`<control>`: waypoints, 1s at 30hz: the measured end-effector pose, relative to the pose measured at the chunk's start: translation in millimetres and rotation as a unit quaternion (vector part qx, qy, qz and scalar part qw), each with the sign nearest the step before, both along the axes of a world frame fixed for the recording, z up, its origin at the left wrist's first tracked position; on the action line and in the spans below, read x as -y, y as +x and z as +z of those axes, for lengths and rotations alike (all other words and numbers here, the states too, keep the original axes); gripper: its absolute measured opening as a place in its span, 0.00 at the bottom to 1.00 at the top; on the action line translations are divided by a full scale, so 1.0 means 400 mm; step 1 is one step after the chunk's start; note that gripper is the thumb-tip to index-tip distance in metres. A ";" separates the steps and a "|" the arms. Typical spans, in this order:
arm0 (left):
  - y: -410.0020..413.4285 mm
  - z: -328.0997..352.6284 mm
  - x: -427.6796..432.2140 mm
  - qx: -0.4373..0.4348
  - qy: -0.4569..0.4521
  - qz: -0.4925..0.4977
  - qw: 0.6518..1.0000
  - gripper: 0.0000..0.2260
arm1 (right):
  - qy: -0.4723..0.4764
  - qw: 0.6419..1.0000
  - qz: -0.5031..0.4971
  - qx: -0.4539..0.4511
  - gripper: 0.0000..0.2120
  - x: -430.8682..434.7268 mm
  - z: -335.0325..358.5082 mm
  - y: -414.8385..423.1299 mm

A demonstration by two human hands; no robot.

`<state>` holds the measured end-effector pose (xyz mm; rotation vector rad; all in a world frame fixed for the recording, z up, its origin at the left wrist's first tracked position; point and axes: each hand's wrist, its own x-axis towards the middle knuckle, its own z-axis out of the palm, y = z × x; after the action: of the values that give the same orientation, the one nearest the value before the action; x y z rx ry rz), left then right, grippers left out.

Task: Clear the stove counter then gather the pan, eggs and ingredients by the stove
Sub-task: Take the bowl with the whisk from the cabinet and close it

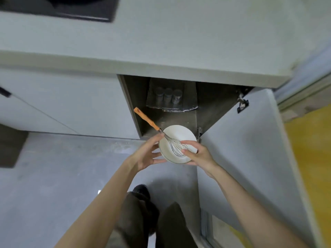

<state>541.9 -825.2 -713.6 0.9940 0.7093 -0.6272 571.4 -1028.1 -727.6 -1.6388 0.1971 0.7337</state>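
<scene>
Together, left hand (145, 155), right hand (199, 156) around bowl (176, 131)

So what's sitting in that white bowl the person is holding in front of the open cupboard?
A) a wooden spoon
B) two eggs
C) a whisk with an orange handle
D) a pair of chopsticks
C: the whisk has its wire loops lying inside the bowl, and its orange handle sticks out over the rim.
</scene>
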 end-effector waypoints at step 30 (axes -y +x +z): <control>-0.207 0.745 0.056 0.121 0.179 0.082 0.973 0.13 | -0.159 0.973 -0.148 0.082 0.19 0.273 0.635 -0.135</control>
<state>459.0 -847.5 -415.7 1.3044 0.6921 -0.2295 517.4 -1137.2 -473.4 -1.9106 0.4485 0.3469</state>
